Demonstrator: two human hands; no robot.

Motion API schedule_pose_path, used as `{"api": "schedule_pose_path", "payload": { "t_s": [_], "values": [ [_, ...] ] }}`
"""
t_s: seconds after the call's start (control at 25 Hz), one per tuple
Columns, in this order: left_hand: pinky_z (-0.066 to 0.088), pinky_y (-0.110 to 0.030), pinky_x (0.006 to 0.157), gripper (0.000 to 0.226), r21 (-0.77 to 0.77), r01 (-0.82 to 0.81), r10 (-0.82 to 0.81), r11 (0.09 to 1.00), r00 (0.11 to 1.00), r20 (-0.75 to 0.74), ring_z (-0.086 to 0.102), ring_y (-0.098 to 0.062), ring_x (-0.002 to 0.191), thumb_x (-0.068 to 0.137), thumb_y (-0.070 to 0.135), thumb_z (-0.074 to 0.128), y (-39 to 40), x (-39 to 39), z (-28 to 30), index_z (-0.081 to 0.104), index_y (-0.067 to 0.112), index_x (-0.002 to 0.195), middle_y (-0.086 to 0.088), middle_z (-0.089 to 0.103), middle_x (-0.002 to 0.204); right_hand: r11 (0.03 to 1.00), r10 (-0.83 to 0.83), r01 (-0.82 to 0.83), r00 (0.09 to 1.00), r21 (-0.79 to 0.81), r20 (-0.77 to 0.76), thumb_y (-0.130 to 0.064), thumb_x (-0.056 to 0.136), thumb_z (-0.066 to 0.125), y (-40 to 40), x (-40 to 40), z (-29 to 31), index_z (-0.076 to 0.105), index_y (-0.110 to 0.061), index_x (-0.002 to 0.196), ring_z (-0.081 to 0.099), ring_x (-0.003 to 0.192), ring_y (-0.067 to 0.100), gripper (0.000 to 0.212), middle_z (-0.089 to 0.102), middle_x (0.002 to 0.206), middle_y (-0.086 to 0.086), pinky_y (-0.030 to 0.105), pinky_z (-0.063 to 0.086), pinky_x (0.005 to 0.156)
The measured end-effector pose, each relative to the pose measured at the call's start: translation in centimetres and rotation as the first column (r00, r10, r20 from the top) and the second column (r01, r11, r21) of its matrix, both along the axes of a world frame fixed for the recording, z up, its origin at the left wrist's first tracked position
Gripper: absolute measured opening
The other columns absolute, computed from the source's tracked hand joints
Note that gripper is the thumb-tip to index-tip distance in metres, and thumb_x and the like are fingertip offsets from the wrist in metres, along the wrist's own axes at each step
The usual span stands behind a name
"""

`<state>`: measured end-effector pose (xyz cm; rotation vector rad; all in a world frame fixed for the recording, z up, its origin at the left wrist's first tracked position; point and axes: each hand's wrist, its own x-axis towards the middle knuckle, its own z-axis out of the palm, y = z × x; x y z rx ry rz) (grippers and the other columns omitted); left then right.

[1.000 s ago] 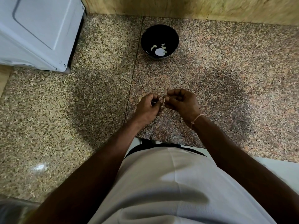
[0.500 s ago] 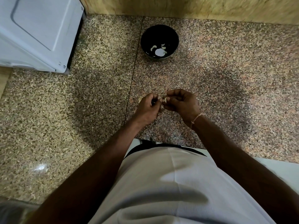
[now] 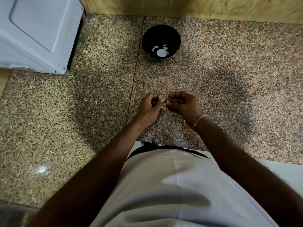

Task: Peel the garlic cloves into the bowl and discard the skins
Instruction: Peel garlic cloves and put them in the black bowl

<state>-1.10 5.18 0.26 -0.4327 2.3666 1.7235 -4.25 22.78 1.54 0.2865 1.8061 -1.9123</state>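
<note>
Pretty dim overall, warm and murky. Small bright glare spot on the granite counter at lower left, soft round shadows spread around the middle. Wide-angle bend along the edges, white appliance leaning hard. Bottom-left corner blurry, grain mushy everywhere.

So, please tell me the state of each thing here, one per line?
left hand: fingers curled, pinching the garlic clove
right hand: fingers curled, pinching the same clove
garlic clove: held between both hands, above the counter
bowl: upright, holds a few peeled cloves
</note>
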Motion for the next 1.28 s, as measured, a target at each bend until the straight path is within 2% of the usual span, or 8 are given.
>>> {"api": "schedule_pose_path", "payload": {
  "t_s": [0.24, 0.4, 0.68, 0.8, 0.88, 1.08, 1.2, 1.28],
  "values": [
    [0.05, -0.016, 0.065, 0.007, -0.066, -0.013, 0.015, 0.998, 1.0, 0.018, 0.062, 0.003, 0.07, 0.095, 0.021, 0.077, -0.2, 0.4, 0.0, 0.071, 0.02, 0.092, 0.007, 0.071, 0.084, 0.995, 0.007, -0.001, 0.998, 0.098, -0.064, 0.012, 0.083, 0.076, 0.0, 0.0, 0.1, 0.068, -0.004, 0.116, 0.075, 0.098, 0.021, 0.038, 0.077, 0.105, 0.014, 0.036, 0.063, 0.085],
    [0.06, -0.025, 0.067, 0.017, -0.087, -0.085, 0.089, 0.993, 0.995, 0.049, 0.07, -0.006, 0.072, 0.082, 0.015, 0.089, -0.1, 0.4, 0.2, 0.074, 0.022, 0.086, 0.006, 0.076, 0.082, 0.973, 0.042, -0.002, 0.985, 0.23, -0.169, 0.009, 0.078, 0.082, 0.0, -0.1, 0.4, 0.066, -0.008, 0.118, 0.074, 0.087, 0.017, 0.046, 0.075, 0.105, 0.012, 0.023, 0.061, 0.072],
    [0.066, -0.042, 0.068, 0.012, -0.092, -0.045, 0.054, 0.995, 0.994, 0.094, 0.076, -0.018, 0.074, 0.09, 0.007, 0.08, -0.4, 0.6, -0.1, 0.079, 0.018, 0.092, 0.003, 0.079, 0.09, 0.935, 0.065, 0.032, 0.964, 0.353, -0.259, 0.001, 0.078, 0.086, 0.1, 0.2, 0.7, 0.066, -0.011, 0.119, 0.075, 0.084, 0.012, 0.047, 0.075, 0.1, 0.002, 0.026, 0.063, 0.076],
    [0.065, -0.041, 0.062, 0.009, -0.092, -0.089, 0.094, 0.992, 0.994, 0.051, 0.075, -0.02, 0.067, 0.087, 0.018, 0.086, -0.5, 0.7, 0.3, 0.076, 0.019, 0.088, 0.002, 0.078, 0.08, 0.943, 0.049, 0.038, 0.967, 0.331, -0.25, 0.001, 0.078, 0.086, 0.2, 0.1, 0.8, 0.065, -0.011, 0.12, 0.076, 0.086, 0.014, 0.049, 0.076, 0.097, 0.003, 0.03, 0.064, 0.079],
    [0.065, -0.043, 0.059, 0.006, -0.013, -0.067, 0.067, 0.998, 0.997, 0.045, 0.075, -0.023, 0.066, 0.093, 0.024, 0.081, -0.4, 0.6, 0.7, 0.076, 0.02, 0.093, 0.001, 0.079, 0.083, 0.947, 0.07, 0.014, 0.966, 0.32, -0.248, 0.0, 0.078, 0.086, 0.2, 0.3, 0.9, 0.064, -0.013, 0.122, 0.076, 0.087, 0.015, 0.051, 0.076, 0.098, 0.002, 0.033, 0.064, 0.08],
    [0.059, -0.032, 0.051, 0.006, 0.091, -0.006, 0.002, 0.996, 0.999, 0.04, 0.072, -0.014, 0.062, 0.097, 0.013, 0.075, -0.1, 0.6, 1.3, 0.078, 0.013, 0.102, -0.004, 0.078, 0.086, 0.954, 0.098, -0.012, 0.956, 0.298, -0.277, -0.006, 0.076, 0.09, -0.2, 0.6, 1.2, 0.062, -0.012, 0.124, 0.077, 0.085, 0.014, 0.057, 0.077, 0.096, 0.003, 0.03, 0.063, 0.076],
    [0.06, -0.04, 0.054, 0.005, 0.097, -0.014, 0.01, 0.995, 0.999, 0.041, 0.071, -0.014, 0.062, 0.097, 0.01, 0.074, -0.2, 0.8, 1.3, 0.076, 0.008, 0.101, -0.006, 0.077, 0.086, 0.952, 0.101, -0.013, 0.956, 0.307, -0.274, -0.01, 0.076, 0.091, -0.1, 0.6, 1.0, 0.064, -0.012, 0.12, 0.077, 0.085, 0.016, 0.052, 0.076, 0.094, 0.004, 0.033, 0.064, 0.076],
    [0.061, -0.042, 0.055, 0.003, 0.112, -0.058, 0.053, 0.992, 0.997, 0.053, 0.072, -0.015, 0.061, 0.098, 0.009, 0.073, -0.3, 0.8, 1.2, 0.074, 0.008, 0.1, -0.007, 0.077, 0.087, 0.939, 0.104, 0.002, 0.952, 0.345, -0.287, -0.016, 0.082, 0.087, -0.2, 0.5, 0.7, 0.069, -0.014, 0.111, 0.076, 0.08, 0.015, 0.034, 0.077, 0.089, 0.001, 0.037, 0.065, 0.073]
  ]
}}
